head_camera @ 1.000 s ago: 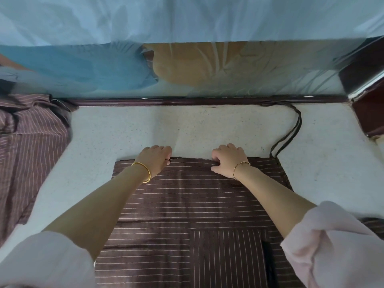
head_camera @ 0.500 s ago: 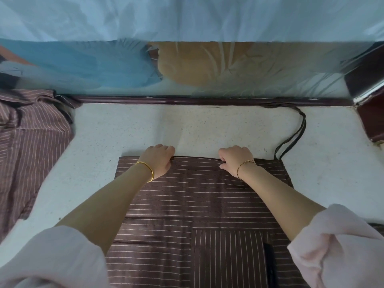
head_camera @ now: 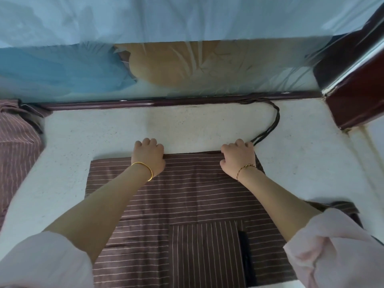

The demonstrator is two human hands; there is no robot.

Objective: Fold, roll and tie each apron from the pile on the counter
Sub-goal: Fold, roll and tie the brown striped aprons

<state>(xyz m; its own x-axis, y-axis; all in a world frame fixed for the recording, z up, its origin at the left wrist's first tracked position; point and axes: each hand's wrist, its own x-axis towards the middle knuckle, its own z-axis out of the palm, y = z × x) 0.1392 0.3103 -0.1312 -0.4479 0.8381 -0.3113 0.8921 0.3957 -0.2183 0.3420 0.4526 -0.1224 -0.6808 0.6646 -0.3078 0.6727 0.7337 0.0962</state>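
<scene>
A brown apron [head_camera: 187, 196] with thin white stripes lies flat and folded on the pale counter [head_camera: 187, 127]. My left hand [head_camera: 148, 155] and my right hand [head_camera: 238, 156] both grip its far edge, fingers curled over the fabric. The apron's dark tie strap [head_camera: 274, 121] loops from beside my right hand back toward the counter's rear rail. A striped pocket [head_camera: 205, 246] shows near the bottom, with a dark strap [head_camera: 246, 258] lying along it.
More striped aprons [head_camera: 16, 150] are piled at the left of the counter. A dark wooden rail [head_camera: 166, 100] and plastic sheeting [head_camera: 187, 59] close off the back. A dark red post [head_camera: 353, 96] stands at the right.
Both hands have stayed at the apron's far edge. My right hand has shifted right, toward the corner where the tie strap starts.
</scene>
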